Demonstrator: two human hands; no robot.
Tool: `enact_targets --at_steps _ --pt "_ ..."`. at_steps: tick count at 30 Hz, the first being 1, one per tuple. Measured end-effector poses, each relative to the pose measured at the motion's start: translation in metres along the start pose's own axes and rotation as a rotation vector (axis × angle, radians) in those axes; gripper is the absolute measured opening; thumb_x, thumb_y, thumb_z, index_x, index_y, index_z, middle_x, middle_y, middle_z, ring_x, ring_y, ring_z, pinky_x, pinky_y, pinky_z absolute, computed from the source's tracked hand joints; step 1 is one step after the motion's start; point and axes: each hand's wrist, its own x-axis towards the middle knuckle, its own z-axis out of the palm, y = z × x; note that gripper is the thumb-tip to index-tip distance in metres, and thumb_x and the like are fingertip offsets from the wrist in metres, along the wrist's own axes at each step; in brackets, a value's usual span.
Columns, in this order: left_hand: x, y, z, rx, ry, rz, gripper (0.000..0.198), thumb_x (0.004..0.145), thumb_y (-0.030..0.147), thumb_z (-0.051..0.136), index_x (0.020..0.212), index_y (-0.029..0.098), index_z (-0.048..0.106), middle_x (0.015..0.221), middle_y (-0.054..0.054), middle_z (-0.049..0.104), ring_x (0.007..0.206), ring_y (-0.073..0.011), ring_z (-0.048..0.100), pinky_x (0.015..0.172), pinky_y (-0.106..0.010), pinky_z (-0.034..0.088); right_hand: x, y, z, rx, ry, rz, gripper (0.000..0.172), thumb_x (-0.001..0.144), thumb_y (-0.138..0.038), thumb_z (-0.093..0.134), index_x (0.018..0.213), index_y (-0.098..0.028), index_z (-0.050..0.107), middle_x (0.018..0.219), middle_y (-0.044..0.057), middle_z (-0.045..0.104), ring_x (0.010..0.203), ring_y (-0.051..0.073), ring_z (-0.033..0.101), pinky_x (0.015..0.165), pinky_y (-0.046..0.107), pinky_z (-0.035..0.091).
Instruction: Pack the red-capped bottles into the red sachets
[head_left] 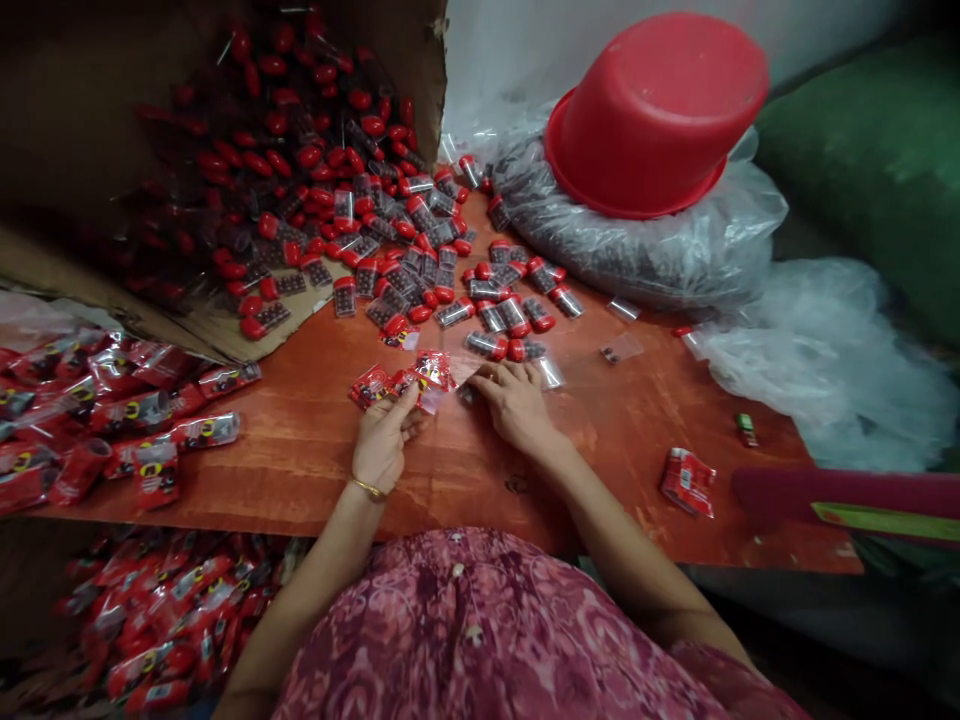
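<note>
My left hand (381,442), with a gold bangle at the wrist, pinches a red printed plastic sleeve (406,381) between thumb and fingers. Other flat red sleeves (433,368) lie touching it on the table. My right hand (516,402) is just to the right, its fingers curled down close to the tabletop. Something small and dark shows at its fingertips, too hidden to make out. Right beyond these fingers lie small clear bottles with red caps (487,345), filled with dark pieces. A clear empty tube (551,373) rests beside the right hand.
A tipped cardboard box (300,325) spills many capped bottles onto the orange-brown table (300,470). Sleeved red packs (157,474) pile up at left, more (161,640) below the edge. A red tub (660,110) sits upside down on a filled plastic bag (637,255).
</note>
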Motion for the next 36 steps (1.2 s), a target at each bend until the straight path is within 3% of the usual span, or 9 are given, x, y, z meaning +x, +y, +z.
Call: enact_targets --at_steps 2,5,7,9,14,18,22,27,36 --pt "0.001 0.001 -0.003 -0.012 -0.003 0.001 0.041 0.043 0.038 0.083 0.067 0.015 0.058 0.057 0.003 0.064 0.051 -0.0088 0.06 0.047 -0.016 0.042 -0.008 0.0 0.0 0.066 0.037 -0.014 0.034 0.09 -0.017 0.035 0.109 -0.025 0.062 0.116 0.007 0.06 0.106 0.023 0.048 0.089 0.037 0.032" --pt "0.003 0.003 -0.008 -0.018 -0.001 0.013 0.04 0.045 0.039 0.082 0.068 0.015 0.059 0.057 0.004 0.065 0.05 -0.0079 0.06 0.046 -0.016 0.042 -0.015 -0.01 -0.002 0.115 0.066 0.24 0.034 0.092 -0.03 0.033 0.105 -0.015 0.061 0.1 0.012 0.065 0.092 0.022 0.056 0.078 0.032 0.039" --pt "0.004 0.002 -0.009 -0.02 -0.001 0.013 0.039 0.047 0.039 0.081 0.068 0.015 0.059 0.056 0.004 0.064 0.049 -0.0076 0.059 0.046 -0.016 0.041 -0.013 -0.022 -0.003 0.088 0.005 0.436 0.043 0.091 -0.044 0.032 0.1 -0.013 0.06 0.084 0.013 0.066 0.08 0.024 0.059 0.068 0.032 0.041" --pt "0.004 0.002 -0.008 -0.024 -0.011 0.0 0.037 0.05 0.039 0.08 0.067 0.015 0.058 0.055 0.004 0.063 0.049 -0.0082 0.06 0.046 -0.016 0.041 -0.007 -0.035 -0.001 0.027 -0.055 0.513 0.049 0.087 -0.054 0.034 0.095 -0.013 0.059 0.081 0.014 0.065 0.077 0.026 0.06 0.063 0.032 0.041" --pt "-0.001 0.003 -0.005 -0.079 -0.029 -0.065 0.03 0.056 0.033 0.078 0.068 0.015 0.058 0.055 0.003 0.064 0.051 -0.0094 0.061 0.048 -0.017 0.044 0.002 -0.041 0.01 0.039 -0.017 0.412 0.033 0.082 -0.043 0.051 0.091 -0.012 0.055 0.096 0.019 0.062 0.088 0.028 0.057 0.068 0.033 0.042" --pt "-0.002 0.006 -0.005 -0.087 -0.056 -0.097 0.028 0.057 0.031 0.078 0.067 0.015 0.058 0.054 0.002 0.064 0.051 -0.0102 0.061 0.05 -0.018 0.046 -0.011 -0.027 0.01 0.561 0.115 0.372 0.028 0.081 -0.04 0.052 0.093 -0.014 0.054 0.081 0.009 0.063 0.071 0.019 0.057 0.063 0.029 0.044" --pt "-0.002 0.003 0.001 -0.038 -0.098 -0.076 0.033 0.05 0.034 0.081 0.067 0.015 0.06 0.054 0.002 0.064 0.05 -0.0096 0.06 0.05 -0.018 0.045 -0.029 -0.029 -0.01 1.012 0.214 0.254 0.027 0.075 -0.038 0.059 0.091 -0.017 0.059 0.077 0.003 0.064 0.065 0.014 0.057 0.061 0.026 0.047" --pt "-0.007 0.0 0.009 0.068 -0.179 0.024 0.039 0.045 0.044 0.081 0.063 0.013 0.064 0.058 0.0 0.066 0.054 -0.0102 0.059 0.055 -0.02 0.045 -0.035 -0.042 -0.028 1.105 0.116 0.213 0.019 0.071 -0.03 0.065 0.084 -0.018 0.066 0.074 0.002 0.067 0.064 0.014 0.06 0.058 0.024 0.048" --pt "-0.004 -0.002 0.003 0.138 -0.248 0.131 0.035 0.054 0.042 0.078 0.067 0.012 0.067 0.062 -0.002 0.067 0.058 -0.0107 0.058 0.063 -0.023 0.045 -0.028 -0.047 -0.015 1.213 0.119 0.278 0.021 0.07 -0.034 0.065 0.081 -0.017 0.065 0.068 0.001 0.063 0.058 0.011 0.054 0.053 0.023 0.045"
